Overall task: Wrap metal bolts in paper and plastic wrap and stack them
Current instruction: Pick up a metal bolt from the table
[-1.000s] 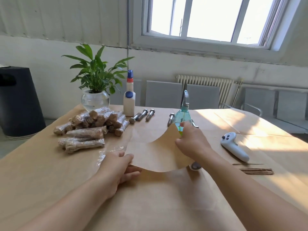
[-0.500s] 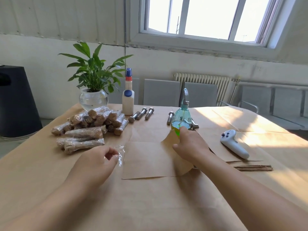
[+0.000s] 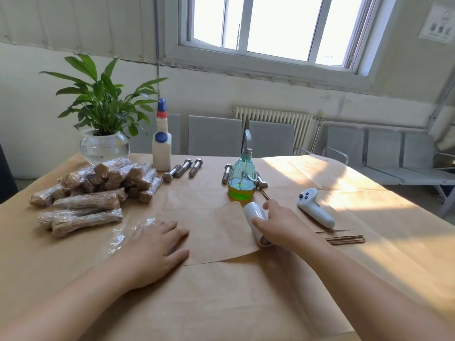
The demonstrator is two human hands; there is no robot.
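A loose sheet of brown paper (image 3: 214, 225) lies flat in the middle of the paper-covered table (image 3: 221, 303). My left hand (image 3: 152, 249) presses flat on its left edge and on a piece of clear plastic wrap (image 3: 123, 235). My right hand (image 3: 278, 225) grips a roll of plastic wrap (image 3: 254, 212) lying at the sheet's right edge. A stack of wrapped bolts (image 3: 98, 185) sits at the left. Bare metal bolts (image 3: 183, 167) lie behind the sheet, and others (image 3: 226, 172) show beside the spray bottle.
A green-liquid spray bottle (image 3: 241, 180) stands just behind my right hand. A white glue bottle (image 3: 161, 146) and a potted plant (image 3: 103, 134) stand at the back left. A white controller (image 3: 315, 207) and thin sticks (image 3: 344, 239) lie to the right.
My right hand let the lifted paper corner down and now holds the plastic wrap roll. My left hand went from pinching the clear wrap to lying flat on it and the paper.
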